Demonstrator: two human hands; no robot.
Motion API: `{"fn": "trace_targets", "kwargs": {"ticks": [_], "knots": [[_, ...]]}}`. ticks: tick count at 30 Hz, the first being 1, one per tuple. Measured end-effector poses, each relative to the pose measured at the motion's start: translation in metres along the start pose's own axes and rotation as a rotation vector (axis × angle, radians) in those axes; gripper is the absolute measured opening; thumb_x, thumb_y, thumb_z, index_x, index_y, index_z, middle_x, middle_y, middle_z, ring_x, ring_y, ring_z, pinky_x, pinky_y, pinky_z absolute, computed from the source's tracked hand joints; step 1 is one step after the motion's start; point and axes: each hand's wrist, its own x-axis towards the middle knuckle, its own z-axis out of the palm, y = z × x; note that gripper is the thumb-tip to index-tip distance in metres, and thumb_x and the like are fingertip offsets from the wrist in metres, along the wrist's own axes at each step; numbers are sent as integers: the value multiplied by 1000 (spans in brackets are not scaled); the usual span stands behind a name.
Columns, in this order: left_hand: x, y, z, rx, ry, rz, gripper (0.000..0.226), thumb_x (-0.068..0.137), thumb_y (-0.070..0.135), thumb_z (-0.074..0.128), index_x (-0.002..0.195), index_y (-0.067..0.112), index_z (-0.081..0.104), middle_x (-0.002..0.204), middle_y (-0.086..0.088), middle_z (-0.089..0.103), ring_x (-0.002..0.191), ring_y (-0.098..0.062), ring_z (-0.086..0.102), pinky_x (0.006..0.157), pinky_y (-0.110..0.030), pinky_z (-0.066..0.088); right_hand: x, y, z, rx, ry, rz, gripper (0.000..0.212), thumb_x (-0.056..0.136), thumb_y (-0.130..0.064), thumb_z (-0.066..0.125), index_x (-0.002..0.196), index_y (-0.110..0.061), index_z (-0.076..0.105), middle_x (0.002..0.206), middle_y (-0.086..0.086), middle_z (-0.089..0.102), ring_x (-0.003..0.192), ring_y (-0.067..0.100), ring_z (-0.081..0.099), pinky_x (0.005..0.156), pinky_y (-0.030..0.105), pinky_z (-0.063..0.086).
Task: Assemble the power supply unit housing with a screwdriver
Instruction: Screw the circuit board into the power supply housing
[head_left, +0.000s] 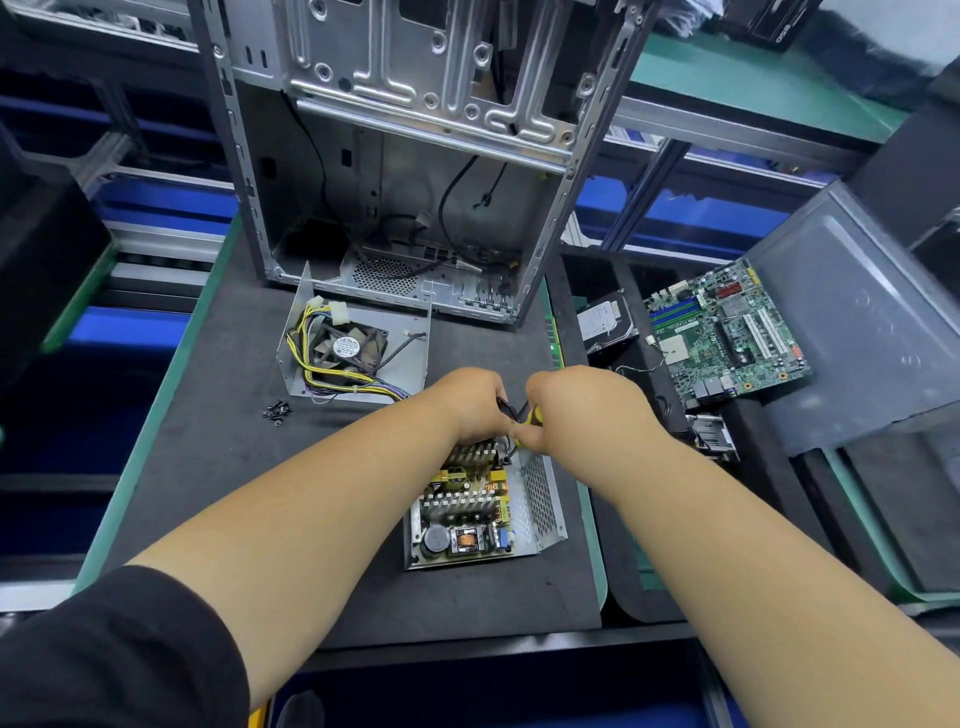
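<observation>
Lying on the dark grey work mat (218, 493) is the open power supply unit (480, 512) — a silver sheet-metal tray with a perforated side wall, holding a circuit board with finned heat sinks, copper coils and capacitors. All places below are given relative to this unit.

- Left hand (470, 402): over the unit's far end, fingers curled down; what they grip is hidden, though a black part shows at the hand's edge.
- Right hand (571, 408): touching the left hand, over the far right corner, closed around the yellow-and-black screwdriver (531, 415), whose tip points down into the unit.
- Silver housing cover (358, 353): beyond the unit to the left, apart from it, lying open side up — a black fan and a bundle of yellow, black and purple wires inside.
- Small black screws (277, 411): a loose cluster left of the unit, just beside the cover's near corner.
- Empty silver computer case (415, 156): standing upright beyond the cover.
- Green motherboard (727, 332): well to the right and beyond.
- Hard drive (605, 325): just left of the motherboard.
</observation>
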Motion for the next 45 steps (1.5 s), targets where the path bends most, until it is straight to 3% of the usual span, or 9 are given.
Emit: {"fn": "trace_targets", "kwargs": {"ticks": [2,6,10,15,22,28,33,39,45], "knots": [[0,0,1,-11,10,3,29,78,34,72,96,11,69,95,-9,70,90,-28,62,78,-37,50,2,-2,4,-51,3,63,41,93,-45,56,69,-19,35,63,-4,33,68,25,45,50,26,23],[-2,0,0,25,17,8,21,83,35,67,81,14,70,84,-9,69,75,-24,54,69,-32,47,-1,2,6,56,46,114,29,97,-45,43,84,-19,46,73,-1,44,78,28,54,58,31,34],[-2,0,-1,19,11,8,24,81,33,70,91,11,71,91,-9,69,86,-27,60,77,-36,50,-7,6,-1,349,62,-29,23,90,-28,55,107,-18,43,98,1,52,82,24,45,63,34,31],[-1,-1,-1,17,6,7,20,80,32,67,87,13,69,89,-8,69,84,-27,61,69,-32,47,-9,4,7,116,133,0,29,97,-46,48,105,-18,48,73,-5,48,71,26,51,55,33,32],[-1,-2,0,12,11,13,24,81,33,69,96,15,67,96,-5,68,92,-25,61,84,-36,52,-12,2,8,260,168,-15,24,92,-30,48,110,-15,44,93,3,57,83,30,54,58,36,35],[-1,-1,-1,20,-1,13,15,80,33,65,76,18,62,76,-3,62,74,-24,55,63,-31,44,-12,1,14,126,166,28,34,101,-48,36,115,-18,42,82,1,63,74,29,60,52,33,34],[-1,-1,-1,29,5,18,19,81,30,66,93,14,66,94,-6,69,89,-25,60,80,-37,51,-11,0,10,288,174,9,33,89,-30,52,116,-15,41,97,4,59,81,30,53,58,35,32],[-2,-1,-1,20,-3,15,25,81,33,65,91,12,72,94,-11,71,91,-29,63,76,-37,52,-12,-1,13,92,164,60,35,99,-50,41,115,-18,44,74,-2,54,67,28,53,50,33,29],[0,-1,-1,11,1,9,27,82,30,67,103,13,66,103,-7,69,98,-26,61,88,-39,51,-15,-2,8,271,197,9,36,87,-33,51,119,-18,41,100,2,61,84,30,56,59,34,31]]}}
